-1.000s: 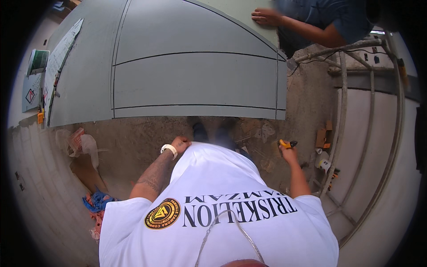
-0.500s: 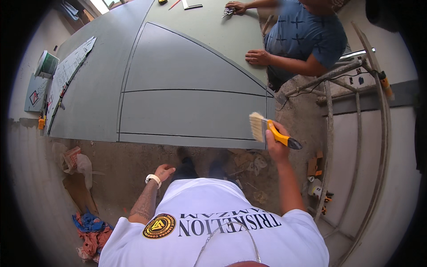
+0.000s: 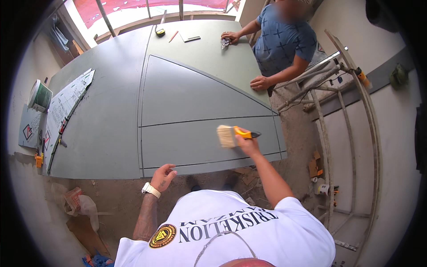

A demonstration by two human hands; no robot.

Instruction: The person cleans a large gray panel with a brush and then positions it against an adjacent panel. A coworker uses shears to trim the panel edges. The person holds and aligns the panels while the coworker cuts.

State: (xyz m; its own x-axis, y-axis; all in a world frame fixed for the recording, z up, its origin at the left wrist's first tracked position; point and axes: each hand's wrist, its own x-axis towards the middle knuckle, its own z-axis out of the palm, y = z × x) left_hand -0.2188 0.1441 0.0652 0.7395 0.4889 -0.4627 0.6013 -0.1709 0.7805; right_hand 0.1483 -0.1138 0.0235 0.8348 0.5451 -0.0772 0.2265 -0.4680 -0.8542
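left to right: my left hand (image 3: 163,176), fingers spread and holding nothing, near the grey board (image 3: 187,102) edge. my right hand (image 3: 246,143) gripping the brush (image 3: 233,135) over the board. risk: bristles could drag grit across the scored lines.

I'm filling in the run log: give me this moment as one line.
right hand: holds paintbrush over grey-green board | left hand: empty, open at board edge | co-worker's hand: rests on board

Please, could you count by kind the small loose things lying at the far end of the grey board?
Tape measure: 1
Red pencil: 1
Flat dark ruler-like piece: 1
Total: 3
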